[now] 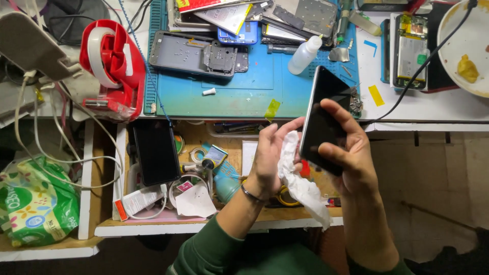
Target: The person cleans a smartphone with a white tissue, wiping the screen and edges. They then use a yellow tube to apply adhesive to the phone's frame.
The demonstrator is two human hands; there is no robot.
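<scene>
My right hand (pixel 351 153) grips a black smartphone (pixel 322 114) by its lower half, screen tilted toward me, above the open drawer. My left hand (pixel 270 155) holds a crumpled white cloth (pixel 298 178) that touches the phone's left edge and hangs down past the drawer front. A thin bracelet sits on my left wrist, and both arms wear green sleeves.
A blue work mat (pixel 244 91) carries an opened phone frame (pixel 196 53), stacked phone parts, a small white bottle (pixel 304 55). A red tape dispenser (pixel 113 66) stands at left. The open drawer (pixel 153 224) holds a black phone (pixel 155 152), cables, tubes. A white bowl (pixel 466 48) sits far right.
</scene>
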